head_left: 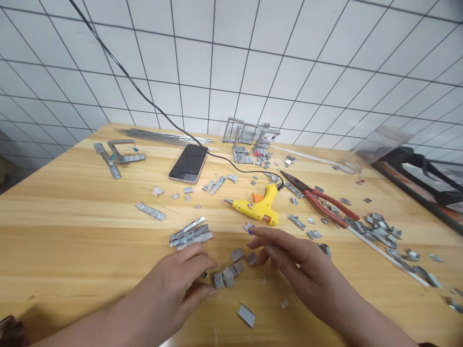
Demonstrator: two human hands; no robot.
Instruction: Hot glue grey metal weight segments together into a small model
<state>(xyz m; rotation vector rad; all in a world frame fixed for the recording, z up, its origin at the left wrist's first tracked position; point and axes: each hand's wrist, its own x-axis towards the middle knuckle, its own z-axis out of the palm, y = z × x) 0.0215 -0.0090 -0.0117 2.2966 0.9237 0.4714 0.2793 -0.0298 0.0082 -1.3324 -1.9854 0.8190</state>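
Small folded sheet-metal pieces (227, 277) lie in a short uneven row between my two hands. My left hand (177, 279) is curled at the row's left end, its thumb and forefinger around a small metal piece (217, 280); part of the grip is hidden. On the right, my right hand (300, 260) has its fingers apart, and a fingertip is beside or touching another small metal piece (251, 259). Beyond my left hand rests a stack of longer metal strips (191, 235). A flat metal plate (246, 315) lies close in front of me.
A yellow glue gun (258, 207) lies beyond my hands, its black cord running up left. Red-handled pliers (321, 197), a phone (188, 164), thin metal rods (162, 135), small metal frames (249, 137) and scattered scraps (383, 229) cover parts of the wooden table (90, 207). Behind is a tiled wall.
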